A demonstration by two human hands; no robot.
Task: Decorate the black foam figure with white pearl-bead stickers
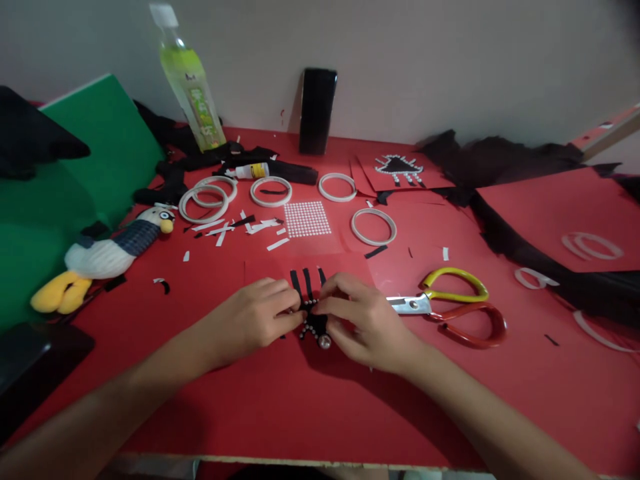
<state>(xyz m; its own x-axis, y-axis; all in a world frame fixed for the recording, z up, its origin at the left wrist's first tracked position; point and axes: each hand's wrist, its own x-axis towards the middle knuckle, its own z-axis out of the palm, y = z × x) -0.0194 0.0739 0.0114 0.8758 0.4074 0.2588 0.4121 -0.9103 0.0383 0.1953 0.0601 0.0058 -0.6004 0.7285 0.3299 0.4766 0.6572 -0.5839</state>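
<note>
Near the front middle of the table, my left hand (267,313) and my right hand (367,320) meet over a small black paper cut-out (313,325) edged with white pearl beads. It lies on a red paper sheet (260,267), and a larger round bead (325,342) shows at its lower right. Black paper strips (309,283) stick up beyond my fingers. Both hands have their fingertips pinched together and touching the cut-out; what is between them is hidden or too small to name. A sheet of pearl beads (307,219) lies just behind.
Scissors (440,303) with yellow and red handles lie right of my right hand. Rolls of white tape (374,227), paper scraps, a glue bottle (253,171), a drink bottle (193,97) and a phone (318,110) are farther back. A bird toy (107,253) lies left, a beaded card (400,167) back right.
</note>
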